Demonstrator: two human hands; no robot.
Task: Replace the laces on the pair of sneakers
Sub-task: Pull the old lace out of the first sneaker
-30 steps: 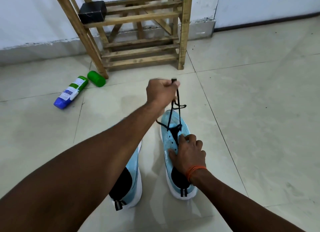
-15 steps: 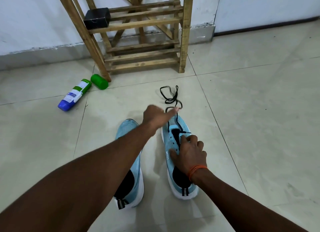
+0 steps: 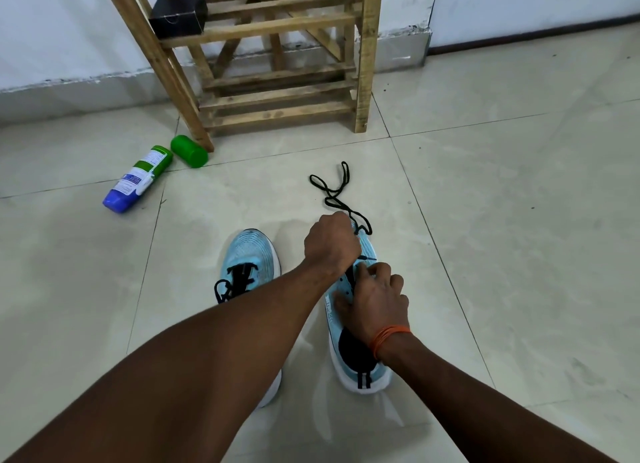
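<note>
Just right of centre, the light-blue sneaker (image 3: 331,319) lies on the tiled floor (image 3: 519,254) with the right hand (image 3: 375,300) gripping it over the eyelets, fingers curled on top. The left hand (image 3: 332,244) is fisted above its toe, closed around the black lace (image 3: 331,197) — the loose end trails toward upper centre. The second sneaker (image 3: 249,254) — laced — sits just left.

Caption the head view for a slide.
Left hand grips black lace at a blue sneaker held by right hand; second sneaker laced beside it.
</note>
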